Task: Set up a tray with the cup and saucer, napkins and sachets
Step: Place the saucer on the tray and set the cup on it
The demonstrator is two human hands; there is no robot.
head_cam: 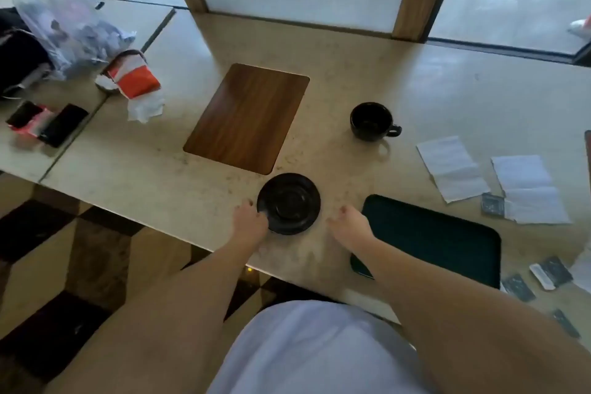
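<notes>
We have a single view, from a wide-angle camera on the person's head; it looks forward and steeply down over the pale table [160,176], so we see the tabletop nearly from above; straight edges bow toward the corners of the frame. Taking the saucer [289,203] as our landmark, it lies just below the frame's centre and close to the lens; both forearms enter from the bottom edge beneath it; the windows run along the top edge, far beyond it; the patterned floor shows to its lower left, past the table's near edge.
</notes>
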